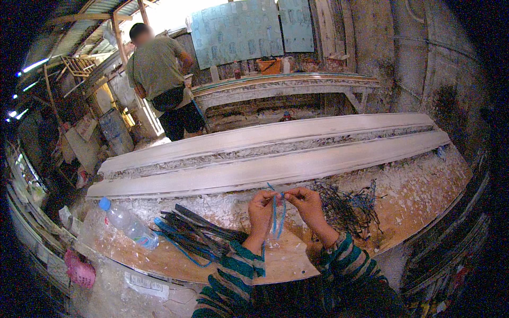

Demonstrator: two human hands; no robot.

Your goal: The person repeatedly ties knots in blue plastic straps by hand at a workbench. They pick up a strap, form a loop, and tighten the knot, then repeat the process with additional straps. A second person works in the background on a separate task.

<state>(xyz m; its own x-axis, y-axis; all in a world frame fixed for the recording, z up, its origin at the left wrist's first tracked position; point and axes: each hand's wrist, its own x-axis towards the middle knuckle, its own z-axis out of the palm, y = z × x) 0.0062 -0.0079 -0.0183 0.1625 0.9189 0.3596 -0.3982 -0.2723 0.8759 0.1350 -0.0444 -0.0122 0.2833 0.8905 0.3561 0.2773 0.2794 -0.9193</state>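
Closest to where I'm standing, two striped sleeves [236, 270] reach in over the near part of the table [114, 252]. The blue strip [274, 214] is up off the board between the two hands, its loose lengths dangling below the fingers. It looks thin and limp, so the likeliest trouble, I'd say, is a slip: if either pinch slackens, the strip could slide out or twist on itself. A trailing length might also snag in the litter below.

Both forearms angle inward, and the fingertips almost meet. The left hand [260, 209] is closed in a pinch on the strip, thumb and fingers together; the right hand [307, 208] pinches it just beside, its back turned outward.

Left of the left hand lies a bundle of dark strips [204, 228] with blue ones among them — close enough to the sleeve that an elbow might drag it. Farther left a clear bottle [127, 225] lies on its side, blue cap outward. Right of the right hand sits a tangle of dark strands [347, 206].

Beyond, two long white mouldings [275, 164] span the table. Far left a co-worker [159, 74] stands turned away — near a long bench [297, 85] holding an orange tub [269, 67].
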